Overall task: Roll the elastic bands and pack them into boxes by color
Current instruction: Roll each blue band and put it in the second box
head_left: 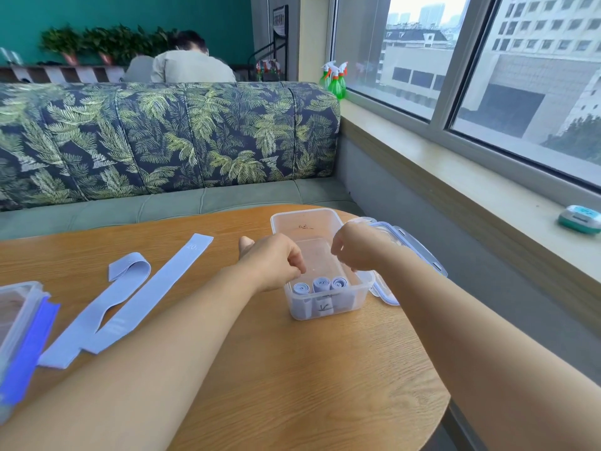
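Now three rolled lavender elastic bands (321, 284) stand at the near end of the clear plastic box (302, 213) on the wooden tabletop (292, 369). Curled fingers (297, 266) of the left hand (276, 265) meet the leftmost roll, grip unclear; those of the right hand (356, 245) hang loose above, empty.

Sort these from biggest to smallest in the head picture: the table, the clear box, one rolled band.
1. Table
2. Clear box
3. Middle rolled band, plainly the smallest

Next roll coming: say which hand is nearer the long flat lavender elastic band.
Left. The left hand is right of the lavender band, at the clear plastic box; the right hand is farther right.
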Available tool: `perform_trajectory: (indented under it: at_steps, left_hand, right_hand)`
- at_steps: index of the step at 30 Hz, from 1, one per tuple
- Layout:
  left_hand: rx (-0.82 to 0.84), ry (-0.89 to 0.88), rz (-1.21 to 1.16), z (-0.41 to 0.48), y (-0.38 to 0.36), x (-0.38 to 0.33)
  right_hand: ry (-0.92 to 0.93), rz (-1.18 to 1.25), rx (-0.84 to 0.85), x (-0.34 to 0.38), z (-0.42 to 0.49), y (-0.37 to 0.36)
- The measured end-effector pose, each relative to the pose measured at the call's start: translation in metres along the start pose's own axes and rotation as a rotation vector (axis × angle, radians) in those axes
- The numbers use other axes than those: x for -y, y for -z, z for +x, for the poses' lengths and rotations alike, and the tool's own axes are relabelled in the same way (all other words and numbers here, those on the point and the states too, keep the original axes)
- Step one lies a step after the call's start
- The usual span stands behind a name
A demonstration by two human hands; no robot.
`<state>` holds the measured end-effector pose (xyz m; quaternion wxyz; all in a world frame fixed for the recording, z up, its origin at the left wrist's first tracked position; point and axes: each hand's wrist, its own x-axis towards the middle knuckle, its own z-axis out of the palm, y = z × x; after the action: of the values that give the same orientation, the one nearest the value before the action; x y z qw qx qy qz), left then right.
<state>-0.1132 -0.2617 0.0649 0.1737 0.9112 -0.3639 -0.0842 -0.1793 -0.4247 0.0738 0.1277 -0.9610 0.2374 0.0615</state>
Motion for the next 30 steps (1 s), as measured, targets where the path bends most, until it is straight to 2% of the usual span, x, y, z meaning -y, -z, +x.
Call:
perform_trajectory:
  at_steps: [11,16,30]
  left_hand:
    - [-0.016,0.078,-0.008,-0.056,0.031,0.029]
    - [-0.001,0.151,-0.040,-0.105,0.033,0.054]
    - [-0.034,0.301,-0.109,-0.202,0.031,0.109]
  right_hand:
    - [0.084,0.176,-0.041,0.055,-0.035,0.008]
    - [0.103,0.320,0.018,0.084,-0.057,-0.006]
    - [0.190,0.391,0.108,0.162,-0.101,-0.046]
